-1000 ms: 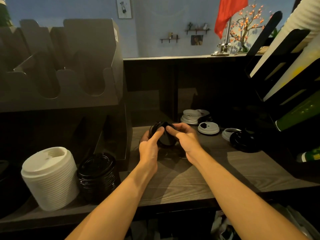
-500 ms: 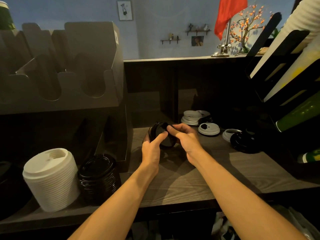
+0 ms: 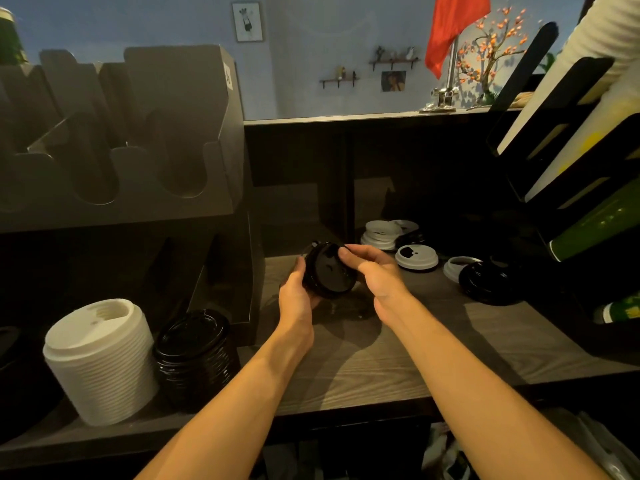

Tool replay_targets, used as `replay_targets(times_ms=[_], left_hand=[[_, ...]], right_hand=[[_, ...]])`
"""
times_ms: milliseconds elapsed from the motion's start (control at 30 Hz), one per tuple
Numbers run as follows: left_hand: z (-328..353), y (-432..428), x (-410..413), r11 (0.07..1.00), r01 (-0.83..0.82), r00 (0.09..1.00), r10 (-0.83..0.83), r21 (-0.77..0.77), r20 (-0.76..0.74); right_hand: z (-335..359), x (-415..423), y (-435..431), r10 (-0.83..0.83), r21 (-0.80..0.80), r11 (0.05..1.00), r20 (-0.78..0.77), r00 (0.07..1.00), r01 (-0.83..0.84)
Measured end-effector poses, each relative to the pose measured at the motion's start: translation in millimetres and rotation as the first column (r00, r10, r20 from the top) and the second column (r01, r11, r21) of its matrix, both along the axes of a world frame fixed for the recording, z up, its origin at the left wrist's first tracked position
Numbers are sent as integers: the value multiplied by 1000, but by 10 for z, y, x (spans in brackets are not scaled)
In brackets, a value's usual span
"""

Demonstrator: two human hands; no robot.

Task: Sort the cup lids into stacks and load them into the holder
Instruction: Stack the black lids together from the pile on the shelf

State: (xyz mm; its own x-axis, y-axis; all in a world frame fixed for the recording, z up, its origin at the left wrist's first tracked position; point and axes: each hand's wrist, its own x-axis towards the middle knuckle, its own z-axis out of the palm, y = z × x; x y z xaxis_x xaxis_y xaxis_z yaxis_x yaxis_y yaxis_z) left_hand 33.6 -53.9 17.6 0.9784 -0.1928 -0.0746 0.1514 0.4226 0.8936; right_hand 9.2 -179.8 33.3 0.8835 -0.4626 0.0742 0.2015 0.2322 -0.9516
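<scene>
I've got my left hand (image 3: 297,301) and right hand (image 3: 375,277) curled round the black lids (image 3: 327,273) at the rim; likely light, flimsy, slippery.

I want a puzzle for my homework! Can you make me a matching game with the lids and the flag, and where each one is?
1 tall white lid stack
2 tilted black lids
3 red flag
4 single white lid

A on the high back ledge
B lying flat on the counter
C far left, beside the black stack
D between left hand and right hand

Pairs: 1-C, 2-D, 3-A, 4-B
</scene>
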Motion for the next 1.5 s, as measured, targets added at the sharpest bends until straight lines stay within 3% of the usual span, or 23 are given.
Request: replay_targets(times_ms=[233,367,600,700,933,1067,1267,1500], left_hand=[[43,48,-1,995,-17,997,9,-96,-78],[37,34,22,996,-58,994,51,-75,-91],[20,-2,10,998,-61,998,62,21,-29],[24,9,8,997,-72,997,71,-28,-41],[24,-2,-2,993,-105,990,99,51,105],[17,1,-11,989,-125,971,107,74,213],[8,38,-49,955,-245,864,137,166,484],[-29,24,-37,939,-274,823,117,209,556]], right_hand=[[9,8,28,13,-48,999,104,995,-8],[17,9,41,42,-65,997,143,989,-33],[-20,19,29,-18,-132,991,104,994,32],[-34,26,31,-24,-170,985,84,996,38],[-46,24,14,-18,-173,984,103,995,36],[-44,27,19,69,-149,988,118,991,-51],[-18,-1,11,169,6,985,184,968,-173],[-12,-13,-9,161,39,985,147,976,-168]])
